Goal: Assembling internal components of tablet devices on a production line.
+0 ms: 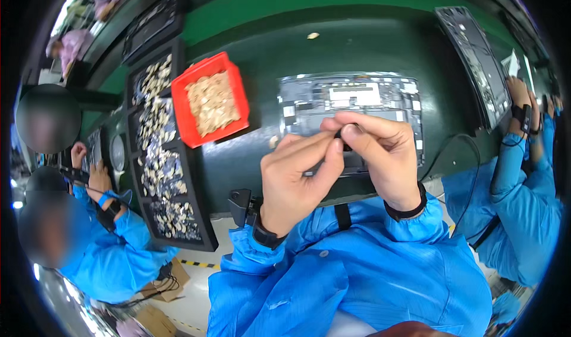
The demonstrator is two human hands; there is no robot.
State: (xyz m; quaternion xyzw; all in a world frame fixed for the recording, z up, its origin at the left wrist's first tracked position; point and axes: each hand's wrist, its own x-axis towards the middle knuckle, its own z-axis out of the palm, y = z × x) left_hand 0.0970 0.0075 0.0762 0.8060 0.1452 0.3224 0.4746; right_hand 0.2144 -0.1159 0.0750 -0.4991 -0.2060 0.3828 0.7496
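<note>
Both my hands meet over the near half of an opened laptop base, whose circuit boards and white-labelled parts face up. A small black piece shows between the fingertips; its kind is too small and covered to tell. My left hand pinches it from one side, thumb and forefinger together. My right hand closes on it from the other side, thumb bent over. The hands hide part of the laptop base's near edge.
Left of the laptop base, a red bin of tan flat pieces overlaps a black compartment tray of small parts. Another laptop base lies at right beside a cable. Co-workers in blue sit on both sides. A tan scrap lies on the green mat.
</note>
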